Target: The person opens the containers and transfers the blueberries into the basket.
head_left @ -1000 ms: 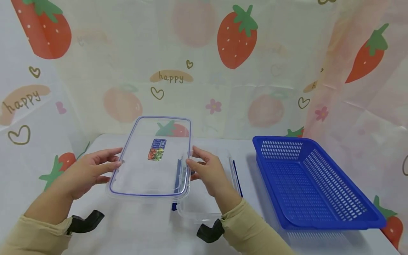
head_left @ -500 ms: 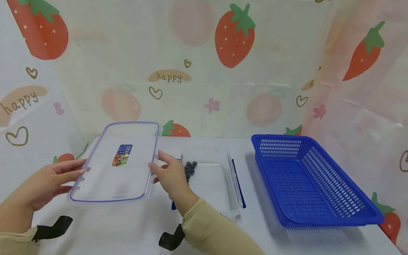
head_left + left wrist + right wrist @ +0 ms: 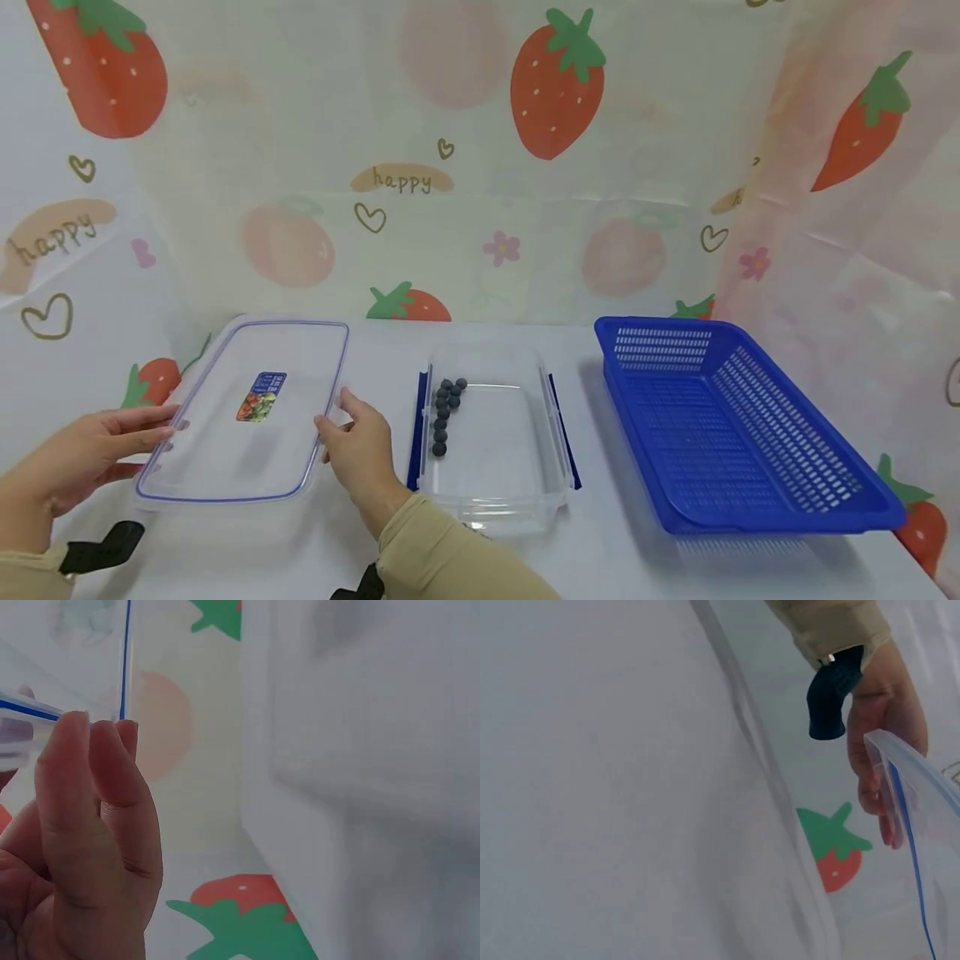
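A clear rectangular lid [image 3: 292, 425] with a blue seal and a fruit-and-vegetable sticker is at the left of the head view, low over the white table. Whether it touches the tabletop, I cannot tell. My left hand [image 3: 93, 458] grips its left edge, while the right hand [image 3: 363, 458] pinches the right edge. In the left wrist view, fingers [image 3: 82, 802] meet the lid's rim at the upper left. To the right stands a clear food container [image 3: 498, 450] without its lid, blue side clips folded out. Several dark blueberries [image 3: 442, 421] lie along its left side.
A blue plastic basket [image 3: 738, 442] with slotted walls stands on the right of the white table [image 3: 382, 358]. Strawberry-printed sheets [image 3: 450, 100] hang behind and at both sides. A black wrist mount [image 3: 101, 550] sits at the left sleeve.
Both hands have carried the lid left and down from in front of the container. The container and its blueberries now show in full. The basket has stayed put.
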A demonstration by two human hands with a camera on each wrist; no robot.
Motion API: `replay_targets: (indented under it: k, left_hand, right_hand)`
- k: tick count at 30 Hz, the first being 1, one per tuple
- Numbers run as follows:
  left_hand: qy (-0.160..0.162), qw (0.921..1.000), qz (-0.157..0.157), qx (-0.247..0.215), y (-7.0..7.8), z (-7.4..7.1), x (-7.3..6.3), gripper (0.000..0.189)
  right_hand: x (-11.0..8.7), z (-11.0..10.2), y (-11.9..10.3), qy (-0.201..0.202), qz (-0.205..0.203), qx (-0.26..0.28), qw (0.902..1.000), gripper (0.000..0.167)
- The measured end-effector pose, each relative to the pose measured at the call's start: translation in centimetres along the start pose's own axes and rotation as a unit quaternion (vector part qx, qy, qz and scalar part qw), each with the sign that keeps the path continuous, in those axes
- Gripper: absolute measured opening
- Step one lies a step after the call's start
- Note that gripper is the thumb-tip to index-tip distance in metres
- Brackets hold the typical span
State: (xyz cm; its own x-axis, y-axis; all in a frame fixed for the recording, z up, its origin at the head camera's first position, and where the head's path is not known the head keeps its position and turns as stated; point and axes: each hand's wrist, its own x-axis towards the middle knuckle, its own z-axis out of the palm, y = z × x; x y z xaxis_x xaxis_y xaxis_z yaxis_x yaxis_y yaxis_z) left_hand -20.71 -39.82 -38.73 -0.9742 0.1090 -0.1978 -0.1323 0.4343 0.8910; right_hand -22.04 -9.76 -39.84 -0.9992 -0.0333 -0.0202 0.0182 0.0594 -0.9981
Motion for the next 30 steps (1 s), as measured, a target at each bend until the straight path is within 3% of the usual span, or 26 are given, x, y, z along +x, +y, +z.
replay_targets:
  k: [4,9,15,21,30]
  left_hand:
    - [-0.015,0.9994,-0.017,0.026,-0.3,0.3,0.5,0.060]
    - [-0.024,0.9970,-0.048,0.056,-0.5,0.7,1.4,0.073]
    - [-0.037,0.9967,-0.057,0.045,-0.7,1.3,2.6,0.073]
    - [-0.038,0.9943,-0.089,0.044,-1.1,2.4,3.2,0.069]
    - [-0.035,0.9929,-0.098,0.058,-0.8,3.5,3.7,0.062]
  right_hand:
    - [0.5,0.5,1.1,0.016,-0.002,0.012,0.9998,0.051]
    - [1.2,1.0,2.4,0.028,0.001,-0.007,0.9996,0.050]
    - [2.0,1.1,3.9,0.040,-0.006,-0.046,0.9981,0.047]
    - [2.4,0.8,5.4,0.033,-0.009,-0.098,0.9946,0.045]
    - [2.9,0.7,5.6,0.024,0.000,-0.112,0.9935,0.049]
